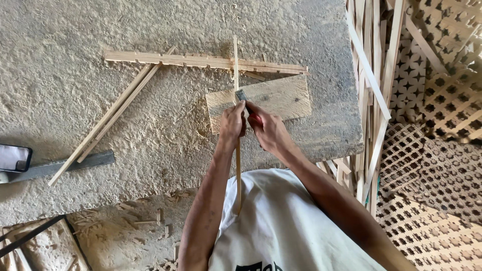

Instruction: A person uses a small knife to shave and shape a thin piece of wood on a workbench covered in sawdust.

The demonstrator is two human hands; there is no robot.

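phone: dark phone at far left edge, beside a flat dark bar
loose slats: thin wooden strips lying diagonal on the sawdust-covered bench
notched strip: long notched slat across the top
left hand: left hand clamped round the thin wooden stick, stick upright over the board
right hand: right hand closed on a red-handled chisel, blade at the stick
risk: blade sits just beside the left fingers, a slip could cut them; thin stick could split
right side: lattice panels stacked

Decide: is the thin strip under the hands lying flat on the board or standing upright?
Flat: the thin strip lies lengthwise across the board, pinned by the left hand.
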